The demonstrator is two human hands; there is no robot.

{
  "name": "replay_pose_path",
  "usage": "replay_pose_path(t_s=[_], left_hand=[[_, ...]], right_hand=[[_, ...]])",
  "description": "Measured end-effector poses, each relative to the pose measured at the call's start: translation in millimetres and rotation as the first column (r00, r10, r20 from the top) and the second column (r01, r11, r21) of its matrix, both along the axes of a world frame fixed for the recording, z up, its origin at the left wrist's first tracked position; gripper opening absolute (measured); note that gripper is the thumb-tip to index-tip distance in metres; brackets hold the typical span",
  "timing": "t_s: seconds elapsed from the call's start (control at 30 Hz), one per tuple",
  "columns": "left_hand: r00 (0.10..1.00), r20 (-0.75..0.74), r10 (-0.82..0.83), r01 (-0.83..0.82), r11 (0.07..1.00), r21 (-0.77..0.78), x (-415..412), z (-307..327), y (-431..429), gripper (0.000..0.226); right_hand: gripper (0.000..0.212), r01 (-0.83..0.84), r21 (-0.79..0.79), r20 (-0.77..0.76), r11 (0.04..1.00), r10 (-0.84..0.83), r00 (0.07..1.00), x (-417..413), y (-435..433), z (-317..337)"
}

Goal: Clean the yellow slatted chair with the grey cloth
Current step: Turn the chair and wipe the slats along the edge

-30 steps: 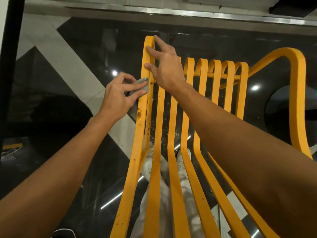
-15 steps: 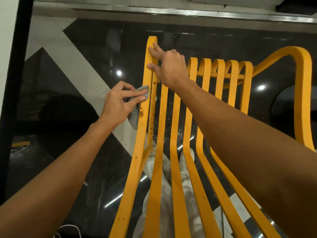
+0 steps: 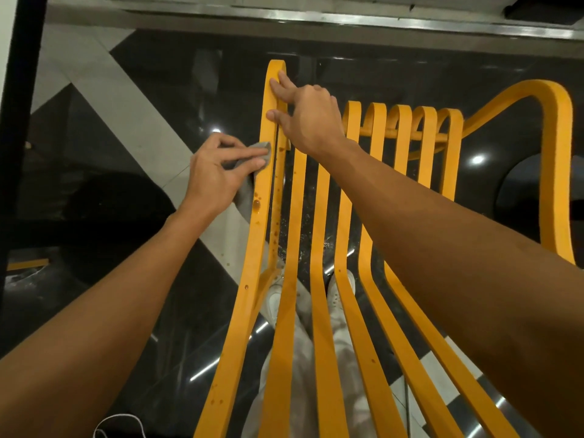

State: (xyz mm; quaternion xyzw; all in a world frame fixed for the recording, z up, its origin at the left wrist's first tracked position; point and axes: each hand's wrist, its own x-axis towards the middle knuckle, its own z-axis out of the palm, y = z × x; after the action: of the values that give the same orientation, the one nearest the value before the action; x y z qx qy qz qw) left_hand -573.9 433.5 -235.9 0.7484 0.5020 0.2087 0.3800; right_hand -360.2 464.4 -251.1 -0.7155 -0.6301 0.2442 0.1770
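Observation:
The yellow slatted chair [image 3: 319, 279] fills the middle of the head view, its slats running away from me. Brown drip stains dot its leftmost slat. My left hand [image 3: 218, 172] pinches the grey cloth [image 3: 260, 153] and presses it against the outer edge of that left slat, just above a large brown drop. My right hand [image 3: 303, 118] rests higher on the same slat near its curled top, fingers reaching over the slat, thumb against it. Part of the cloth hangs down behind the slat.
Glossy black floor with white stripes [image 3: 136, 128] lies under the chair. My white shoes [image 3: 339, 295] and pale trousers show between the slats. The chair's curved armrest [image 3: 556, 153] rises at right. A metal threshold [image 3: 284, 17] runs along the top; a white cord [image 3: 120, 425] lies bottom left.
My left hand slid the cloth a little down along the left slat's edge. My right hand shifted slightly up the slat and its fingers curled more.

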Motion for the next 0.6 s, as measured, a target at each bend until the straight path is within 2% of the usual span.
replay_pose_path(t_s=[0.1,0.23,0.33,0.47,0.6], left_hand=[[0.999,0.005,-0.046,0.046,0.999,0.002,12,-1,1,0.031],[0.995,0.016,-0.098,0.099,0.992,-0.080,-15,6,-39,0.032],[0.997,0.011,-0.075,0.075,0.993,-0.089,-20,8,-37,0.031],[0.999,0.004,-0.047,0.047,0.999,-0.006,2,0,-3,0.032],[0.996,0.037,-0.085,0.087,0.994,-0.072,-11,1,-34,0.032]], right_hand=[[0.062,0.004,0.012,0.003,1.000,-0.004,1.000,1,0,-3],[0.062,-0.004,0.009,0.004,1.000,0.004,1.000,0,1,-3],[0.062,0.006,0.005,0.006,1.000,-0.006,1.000,1,2,-3],[0.062,0.018,0.013,0.000,1.000,-0.018,1.000,0,2,-5],[0.062,0.012,0.012,-0.002,1.000,-0.012,1.000,-1,2,-7]])
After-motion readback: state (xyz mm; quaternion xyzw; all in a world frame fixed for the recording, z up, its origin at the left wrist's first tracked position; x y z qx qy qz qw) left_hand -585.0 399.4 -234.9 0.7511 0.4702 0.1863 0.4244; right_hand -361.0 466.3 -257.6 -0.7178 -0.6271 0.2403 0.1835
